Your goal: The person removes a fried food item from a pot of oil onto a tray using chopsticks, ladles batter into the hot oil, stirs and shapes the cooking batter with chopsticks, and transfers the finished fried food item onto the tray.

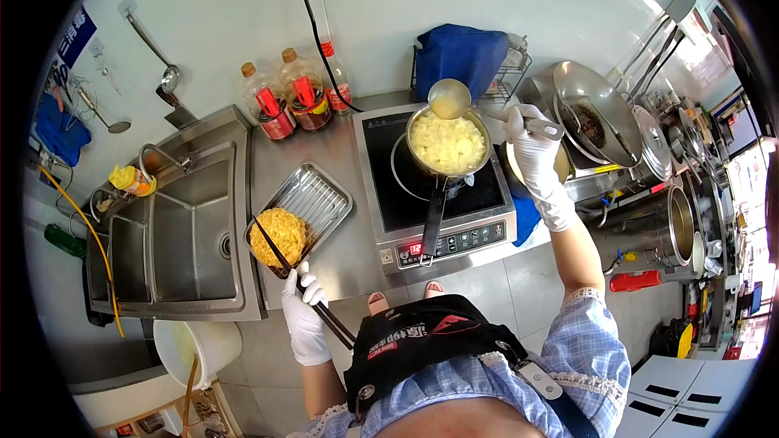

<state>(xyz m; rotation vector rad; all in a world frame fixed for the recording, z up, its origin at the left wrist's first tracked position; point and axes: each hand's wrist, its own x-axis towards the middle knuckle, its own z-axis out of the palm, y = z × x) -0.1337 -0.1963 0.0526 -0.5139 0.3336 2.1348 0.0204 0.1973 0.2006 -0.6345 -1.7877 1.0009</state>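
Observation:
My gloved left hand (307,318) is closed around long dark chopsticks (334,326). Their tips rest on or just above a round golden noodle cake (276,235), which sits on the metal tray (329,191). In my gloved right hand (533,154) is the handle of a ladle (449,97); its bowl is over the far rim of a small pan (413,164), and looks to hold yellowish liquid. Pale yellow noodle-like food (449,144) bubbles in the pan, whose black handle points toward me. Beneath the pan is an induction cooker (396,217) with a lit red display.
On the left is a double steel sink (195,235), with a white bucket (219,349) below. Several sauce bottles (308,97) line the wall. A pot (560,164) stands right of the cooker, near a large wok (608,97). A black cable (307,0) hangs behind.

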